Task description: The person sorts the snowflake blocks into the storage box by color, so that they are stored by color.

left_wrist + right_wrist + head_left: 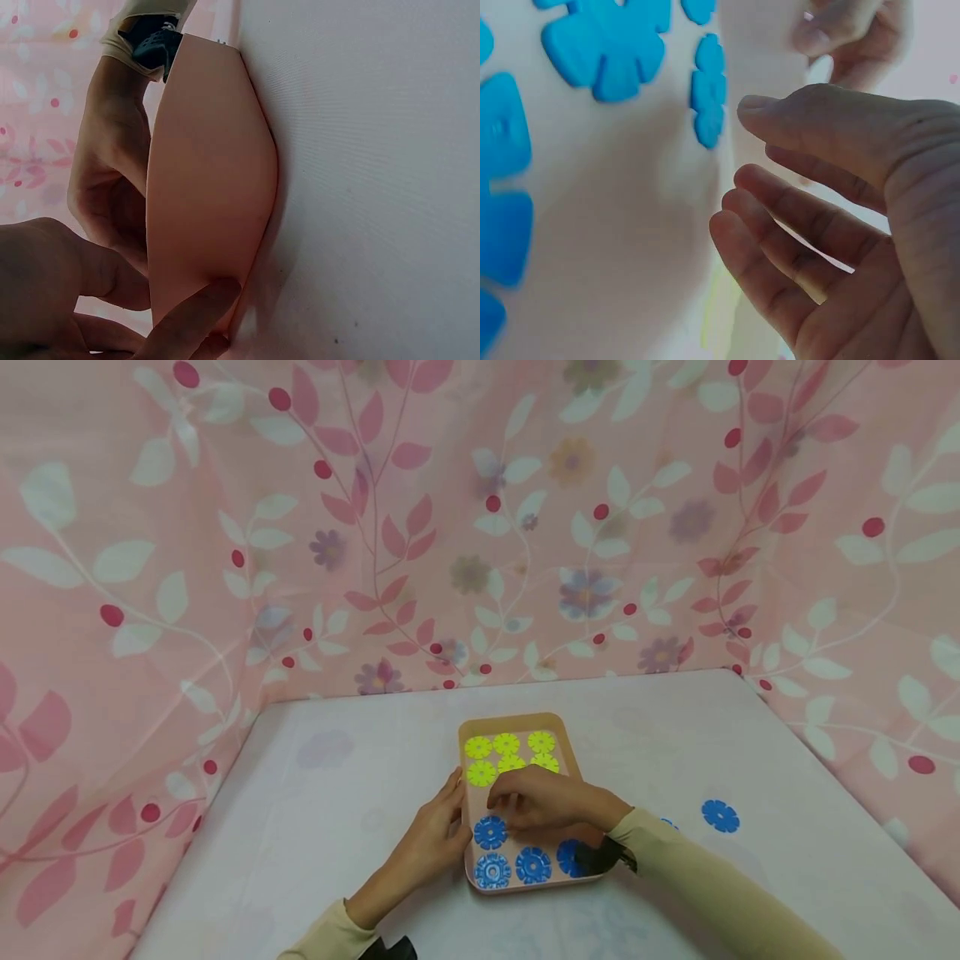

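Note:
A shallow pink tray lies on the table. My left hand holds its left side; in the left wrist view a fingertip rests on the outer wall and the thumb is at the rim. Over the tray's middle hovers my right hand, its fingers loosely bent with nothing between them in the right wrist view. Several blue snowflake-shaped discs lie in the tray's near part, one close to the right fingertips. Yellow-green snowflake discs fill the far part, some partly hidden by the right hand.
On the white table, right of the tray, lies another blue disc. A second blue disc peeks out from behind the right sleeve. Pink flowered cloth hangs round the table's back and sides.

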